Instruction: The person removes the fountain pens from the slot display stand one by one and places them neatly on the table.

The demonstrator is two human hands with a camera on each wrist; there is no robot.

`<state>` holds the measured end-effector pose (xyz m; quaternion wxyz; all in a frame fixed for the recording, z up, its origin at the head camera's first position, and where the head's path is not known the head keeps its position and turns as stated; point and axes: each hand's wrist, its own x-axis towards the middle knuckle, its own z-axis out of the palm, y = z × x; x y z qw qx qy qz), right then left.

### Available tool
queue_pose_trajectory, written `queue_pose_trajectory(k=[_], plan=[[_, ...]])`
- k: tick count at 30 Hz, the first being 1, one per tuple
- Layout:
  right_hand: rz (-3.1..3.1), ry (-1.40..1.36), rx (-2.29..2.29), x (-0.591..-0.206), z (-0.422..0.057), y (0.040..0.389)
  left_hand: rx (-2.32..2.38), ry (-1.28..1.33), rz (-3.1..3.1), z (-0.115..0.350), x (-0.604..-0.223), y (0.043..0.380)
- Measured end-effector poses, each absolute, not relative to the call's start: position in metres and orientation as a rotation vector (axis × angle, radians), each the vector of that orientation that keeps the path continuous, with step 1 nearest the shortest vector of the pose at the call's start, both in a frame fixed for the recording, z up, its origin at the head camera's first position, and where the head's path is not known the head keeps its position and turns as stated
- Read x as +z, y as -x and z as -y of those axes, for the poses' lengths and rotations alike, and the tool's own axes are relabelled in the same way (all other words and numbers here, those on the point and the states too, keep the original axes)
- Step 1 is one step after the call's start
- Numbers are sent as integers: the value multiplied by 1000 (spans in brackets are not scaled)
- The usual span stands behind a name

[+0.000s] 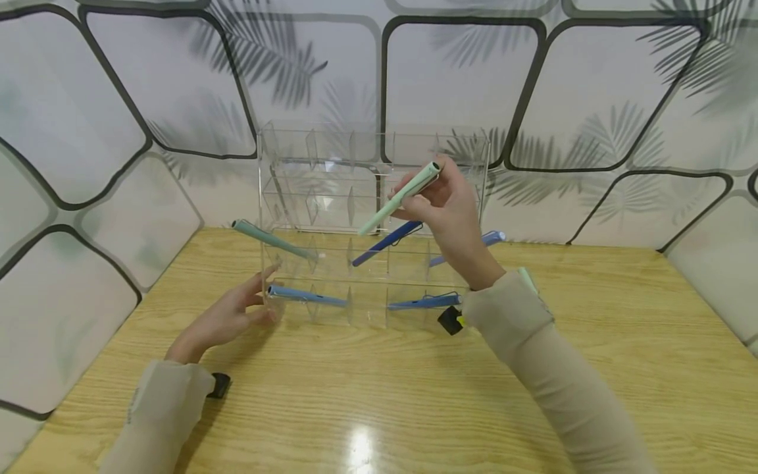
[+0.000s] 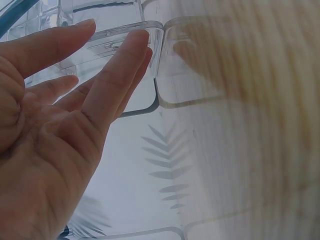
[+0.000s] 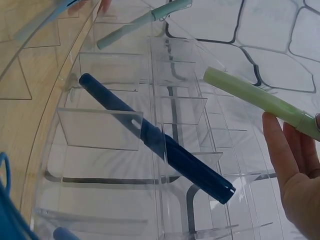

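Observation:
My right hand (image 1: 447,204) pinches a light green pen (image 1: 401,197) between thumb and fingers, tilted above the middle of a clear tiered pen rack (image 1: 370,282). In the right wrist view the same pale green pen (image 3: 250,95) lies along my fingers, over the rack's upper tiers. Just below it in the head view, a dark blue pen (image 1: 385,245) leans across a compartment. My left hand (image 1: 231,316) is at the rack's lower left side, fingers extended. The left wrist view has its fingertips right at the clear plastic edge (image 2: 145,26).
A grey-green pen (image 1: 275,239) rests at the left of the second tier, a periwinkle pen (image 1: 493,237) at its right. Two blue pens, left (image 1: 308,295) and right (image 1: 426,302), lie in the lowest tier. A patterned wall (image 1: 462,79) stands behind the wooden table (image 1: 367,388).

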<state>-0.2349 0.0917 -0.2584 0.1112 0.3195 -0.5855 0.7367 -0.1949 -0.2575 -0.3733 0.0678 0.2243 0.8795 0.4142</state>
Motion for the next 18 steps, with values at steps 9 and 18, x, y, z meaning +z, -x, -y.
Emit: queue_pose_trajectory(k=[9,18], plan=[[1788,-972,2027,-263,-111,228,1229,-674,-2660,257,-372,194],[1792,-971,2009,-263,-131,216,1256,-672,-2634,256,-372,195]])
